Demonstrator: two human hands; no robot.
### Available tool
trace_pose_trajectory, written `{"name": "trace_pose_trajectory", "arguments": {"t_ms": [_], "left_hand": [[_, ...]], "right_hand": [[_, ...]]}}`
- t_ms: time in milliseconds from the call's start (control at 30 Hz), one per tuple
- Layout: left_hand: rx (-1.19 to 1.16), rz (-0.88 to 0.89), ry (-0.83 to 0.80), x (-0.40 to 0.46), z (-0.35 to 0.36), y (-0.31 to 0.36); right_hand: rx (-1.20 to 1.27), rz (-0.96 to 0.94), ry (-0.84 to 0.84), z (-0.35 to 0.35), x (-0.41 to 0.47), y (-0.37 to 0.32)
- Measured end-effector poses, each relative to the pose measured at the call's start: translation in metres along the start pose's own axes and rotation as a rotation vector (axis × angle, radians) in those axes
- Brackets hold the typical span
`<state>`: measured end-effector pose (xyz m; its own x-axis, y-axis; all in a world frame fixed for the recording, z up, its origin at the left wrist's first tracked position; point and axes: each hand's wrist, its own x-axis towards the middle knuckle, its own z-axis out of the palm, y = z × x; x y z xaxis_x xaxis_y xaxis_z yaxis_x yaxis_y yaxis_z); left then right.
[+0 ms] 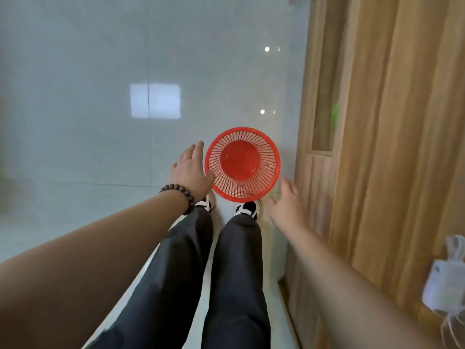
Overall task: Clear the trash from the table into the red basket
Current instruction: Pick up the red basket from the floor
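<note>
The red basket [242, 163] stands upright on the pale tiled floor just ahead of my feet, and nothing lies inside it. My left hand [191, 170] hovers at its left rim with the fingers spread, the thumb close to or touching the rim. My right hand [286, 202] is stretched out open below and right of the basket, a little apart from it. Neither hand holds anything. White crumpled trash [445, 278] lies on the wooden table [392, 172] at the far right edge.
The wooden table's side runs down the whole right of the view, close to the basket. My legs in dark trousers and black-and-white shoes [247, 209] stand right behind the basket. Glossy floor tiles [100, 122] stretch to the left.
</note>
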<state>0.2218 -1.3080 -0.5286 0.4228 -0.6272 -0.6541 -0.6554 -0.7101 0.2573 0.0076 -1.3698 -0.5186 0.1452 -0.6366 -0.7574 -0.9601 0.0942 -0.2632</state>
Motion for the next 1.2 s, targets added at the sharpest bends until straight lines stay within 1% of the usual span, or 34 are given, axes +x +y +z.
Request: {"name": "trace_pose_trajectory", "arguments": {"t_ms": [100, 167, 233, 333, 400, 467, 633, 733, 800, 1000, 1100, 1200], "left_hand": [[-0.037, -0.064, -0.013, 0.057, 0.052, -0.01], [-0.063, -0.095, -0.029, 0.085, 0.079, -0.013], [-0.104, -0.107, -0.043, 0.104, 0.1, -0.016], [-0.149, -0.101, -0.042, 0.112, 0.113, -0.021], [-0.124, -0.05, -0.017, 0.107, 0.11, -0.022], [-0.113, -0.03, -0.022, 0.095, 0.097, -0.021], [-0.08, -0.018, -0.048, 0.052, 0.024, 0.001], [-0.063, 0.006, -0.039, 0.012, -0.041, 0.03], [-0.073, 0.022, -0.003, -0.023, -0.09, 0.053], [-0.196, 0.066, 0.193, -0.135, -0.23, 0.096], [-0.26, 0.076, 0.339, -0.178, -0.279, 0.096], [-0.272, 0.074, 0.484, -0.205, -0.316, 0.087]], "right_hand": [[0.022, -0.019, 0.044, 0.028, 0.067, 0.024], [0.049, 0.025, 0.056, 0.045, 0.098, 0.039], [0.144, 0.061, 0.033, 0.061, 0.119, 0.05], [0.3, 0.058, -0.009, 0.072, 0.132, 0.057], [0.306, 0.055, 0.001, 0.071, 0.128, 0.053], [0.3, 0.068, 0.055, 0.06, 0.114, 0.044], [0.272, 0.031, 0.122, -0.005, 0.055, 0.012], [0.216, -0.019, 0.206, -0.062, 0.01, -0.018], [0.24, -0.056, 0.243, -0.104, -0.027, -0.04], [0.341, -0.143, 0.365, -0.21, -0.146, -0.105], [0.406, -0.231, 0.449, -0.24, -0.186, -0.133], [0.417, -0.344, 0.449, -0.259, -0.205, -0.163]]}}
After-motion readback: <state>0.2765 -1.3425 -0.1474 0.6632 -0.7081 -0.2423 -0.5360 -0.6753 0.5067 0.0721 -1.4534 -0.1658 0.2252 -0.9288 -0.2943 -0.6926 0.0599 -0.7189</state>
